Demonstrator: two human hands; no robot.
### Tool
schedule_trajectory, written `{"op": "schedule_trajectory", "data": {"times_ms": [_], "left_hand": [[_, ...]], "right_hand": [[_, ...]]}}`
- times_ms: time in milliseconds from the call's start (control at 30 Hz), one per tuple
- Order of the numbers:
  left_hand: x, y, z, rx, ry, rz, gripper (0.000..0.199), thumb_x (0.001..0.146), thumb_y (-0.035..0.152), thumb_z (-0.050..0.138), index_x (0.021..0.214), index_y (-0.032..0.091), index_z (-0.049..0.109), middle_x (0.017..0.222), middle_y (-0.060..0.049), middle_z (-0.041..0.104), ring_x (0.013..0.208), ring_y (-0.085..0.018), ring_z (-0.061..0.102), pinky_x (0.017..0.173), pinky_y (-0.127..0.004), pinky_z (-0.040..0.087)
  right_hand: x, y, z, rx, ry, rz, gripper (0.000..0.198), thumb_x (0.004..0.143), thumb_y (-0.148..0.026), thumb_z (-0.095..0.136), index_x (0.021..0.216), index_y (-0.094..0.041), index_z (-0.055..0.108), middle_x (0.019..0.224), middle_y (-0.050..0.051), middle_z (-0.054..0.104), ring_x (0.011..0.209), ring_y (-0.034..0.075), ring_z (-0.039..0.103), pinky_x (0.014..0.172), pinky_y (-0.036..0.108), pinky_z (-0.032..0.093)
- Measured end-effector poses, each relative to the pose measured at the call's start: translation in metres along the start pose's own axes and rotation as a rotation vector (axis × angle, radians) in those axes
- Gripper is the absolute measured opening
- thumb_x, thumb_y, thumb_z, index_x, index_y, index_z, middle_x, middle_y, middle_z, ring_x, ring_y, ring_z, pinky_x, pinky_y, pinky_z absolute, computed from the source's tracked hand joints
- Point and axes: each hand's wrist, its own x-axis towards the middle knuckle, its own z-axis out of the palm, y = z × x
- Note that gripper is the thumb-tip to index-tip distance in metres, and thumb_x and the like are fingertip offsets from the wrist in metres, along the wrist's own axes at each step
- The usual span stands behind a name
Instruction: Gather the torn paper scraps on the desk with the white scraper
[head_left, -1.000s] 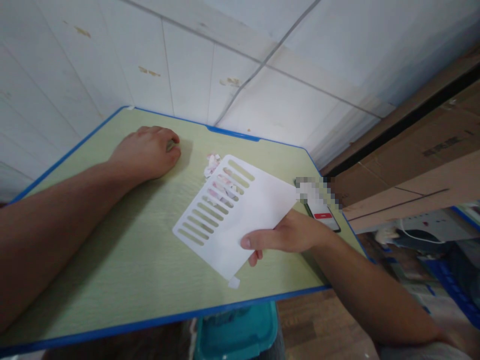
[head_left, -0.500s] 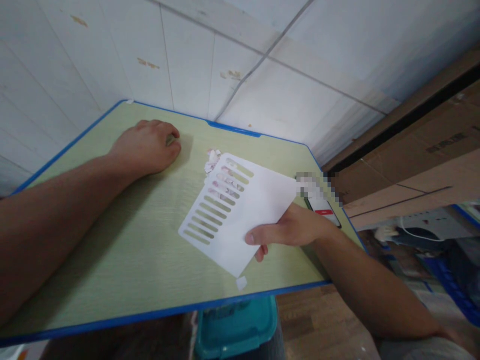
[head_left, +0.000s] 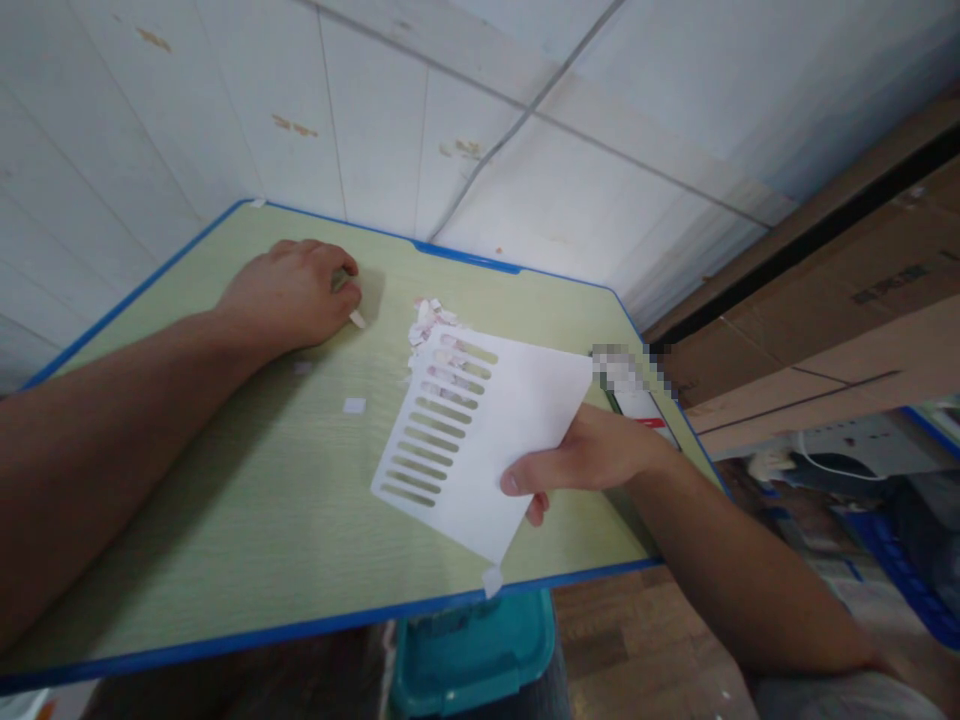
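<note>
- The right hand (head_left: 592, 455) grasped a slotted white card (head_left: 514, 430), with its thumb flat on the upper face and the other fingers mostly hidden underneath.
- From that grip the card reached out to the left, its row of rounded slots along the edge opposite the thumb. Each slot pointed roughly back toward the grip. The outline looked nearly square, so a long axis for the whole card could not be told with confidence.
- A heap of paper scraps (head_left: 429, 322) lay left of the grip and beyond it, partly under the card's far corner and visible through the upper slots. Whether the card touched the heap or the tabletop (head_left: 262, 540) could not be told.
- The left hand (head_left: 289, 295) rested well apart from the grip, to its far left, with curled fingers. A pale sliver (head_left: 357, 320) showed at its thumb; whether it was pinched could not be told. The right hand was the nearer to the card.
- A white paper piece (head_left: 355, 405) lay left of the slotted edge, and a small white tab (head_left: 492, 582) sat at the card's near corner.
- Just right of the grip lay a phone (head_left: 636, 405), partly pixelated.
</note>
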Motion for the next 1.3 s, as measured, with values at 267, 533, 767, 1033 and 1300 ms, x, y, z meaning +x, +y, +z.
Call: {"op": "schedule_trajectory", "data": {"times_ms": [267,533,767,1033,1300], "left_hand": [[0.000,0.001,-0.001,0.014,0.000,0.005,0.067,0.110,0.037,0.040,0.158,0.005,0.075,0.170,-0.029,0.069,0.164,-0.045,0.059,0.140,-0.062,0.046],[0.000,-0.002,0.001,-0.002,0.011,0.016,0.067,0.108,0.041,0.042,0.156,0.009,0.077,0.170,-0.027,0.071,0.160,-0.045,0.063,0.137,-0.063,0.050],[0.000,-0.004,0.002,-0.039,0.021,0.014,0.065,0.108,0.040,0.047,0.156,0.009,0.077,0.169,-0.027,0.072,0.161,-0.043,0.062,0.140,-0.060,0.047],[0.001,0.001,0.006,-0.131,0.032,0.090,0.066,0.113,0.040,0.037,0.154,0.008,0.078,0.167,-0.024,0.074,0.161,-0.038,0.064,0.143,-0.051,0.044],[0.003,-0.001,0.015,-0.258,0.059,0.138,0.073,0.114,0.055,0.034,0.154,0.011,0.077,0.167,-0.020,0.076,0.159,-0.036,0.066,0.142,-0.051,0.046]], "right_hand": [[0.000,0.002,0.001,0.034,-0.042,0.009,0.029,0.098,-0.040,0.094,0.103,-0.015,0.080,0.088,0.005,0.083,0.063,0.015,0.077,0.056,0.022,0.066],[0.001,0.008,0.000,0.037,-0.034,-0.005,0.029,0.098,-0.040,0.095,0.104,-0.014,0.083,0.087,0.005,0.084,0.064,0.015,0.078,0.059,0.022,0.066],[0.002,0.011,0.001,0.058,-0.037,-0.003,0.028,0.099,-0.037,0.095,0.104,-0.013,0.082,0.088,0.005,0.084,0.064,0.014,0.077,0.060,0.022,0.066],[0.002,0.009,0.002,0.077,-0.063,0.004,0.029,0.101,-0.038,0.095,0.108,-0.013,0.082,0.092,0.005,0.084,0.064,0.014,0.078,0.060,0.022,0.065],[0.001,0.006,0.005,0.073,-0.068,0.034,0.029,0.098,-0.039,0.095,0.106,-0.014,0.081,0.093,0.006,0.084,0.064,0.014,0.077,0.059,0.021,0.065]]}}
